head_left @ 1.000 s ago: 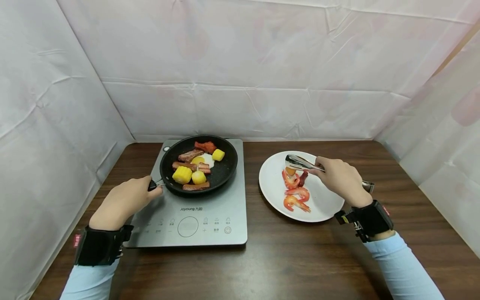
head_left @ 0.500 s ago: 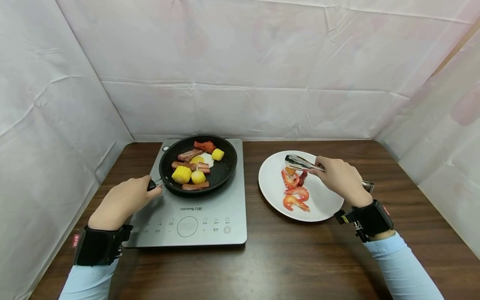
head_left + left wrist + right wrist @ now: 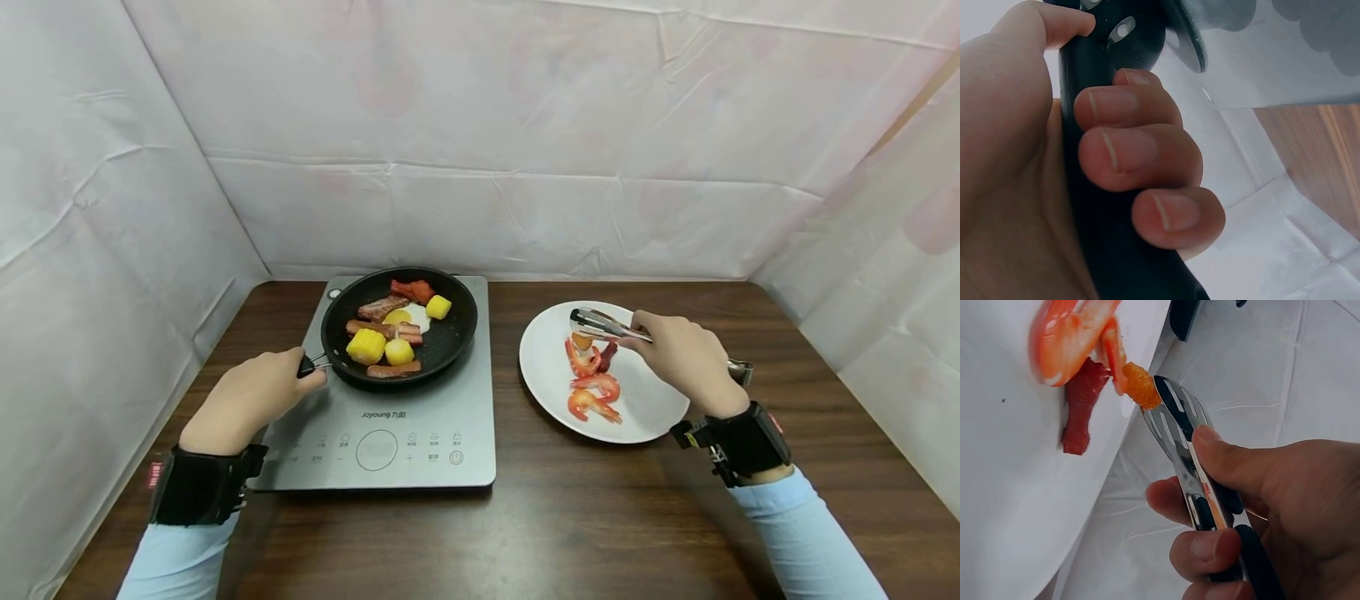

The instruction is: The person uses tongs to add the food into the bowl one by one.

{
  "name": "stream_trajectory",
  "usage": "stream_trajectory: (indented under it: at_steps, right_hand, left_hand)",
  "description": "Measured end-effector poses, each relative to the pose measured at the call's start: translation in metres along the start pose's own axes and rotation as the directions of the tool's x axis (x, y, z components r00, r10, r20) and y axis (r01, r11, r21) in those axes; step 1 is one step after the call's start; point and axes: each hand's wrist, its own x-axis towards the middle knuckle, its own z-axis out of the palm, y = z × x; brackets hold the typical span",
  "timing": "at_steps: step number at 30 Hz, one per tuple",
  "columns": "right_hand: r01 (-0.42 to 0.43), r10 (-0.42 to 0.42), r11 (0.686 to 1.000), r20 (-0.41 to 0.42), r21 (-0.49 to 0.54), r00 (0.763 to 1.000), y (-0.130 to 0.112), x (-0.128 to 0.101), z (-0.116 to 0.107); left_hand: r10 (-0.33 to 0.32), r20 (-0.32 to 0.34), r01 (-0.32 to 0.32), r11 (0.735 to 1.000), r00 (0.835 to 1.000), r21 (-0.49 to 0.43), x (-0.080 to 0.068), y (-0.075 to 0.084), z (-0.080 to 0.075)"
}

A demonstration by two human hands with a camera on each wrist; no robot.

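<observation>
On the bench our left hand (image 3: 251, 400) grips the pan handle (image 3: 1094, 206) while our right hand (image 3: 686, 358) squeezes tongs (image 3: 607, 326) over the plate (image 3: 547, 367), where shrimp (image 3: 592, 387) lie, sausages and corn (image 3: 366, 346) remaining in the pan (image 3: 450, 342).

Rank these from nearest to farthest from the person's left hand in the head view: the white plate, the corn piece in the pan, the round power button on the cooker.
1. Corn piece: in the pan, just right of the left hand.
2. Power button: cooker's near right corner.
3. White plate: farthest right, beside the cooker.
</observation>
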Motion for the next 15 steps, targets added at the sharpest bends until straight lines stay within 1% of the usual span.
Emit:
stream_trajectory:
  at_steps: [8,15]
  right_hand:
    - [0.045,-0.045,0.999,-0.018,-0.012,0.999,-0.006,-0.003,-0.007]
    - [0.078,-0.082,0.996,-0.101,-0.045,0.992,-0.019,-0.002,-0.014]
  left_hand:
    - [0.007,-0.010,-0.007,1.000,1.000,0.010,-0.002,0.002,-0.001]
    - [-0.005,0.021,0.005,1.000,1.000,-0.010,0.000,0.002,-0.003]
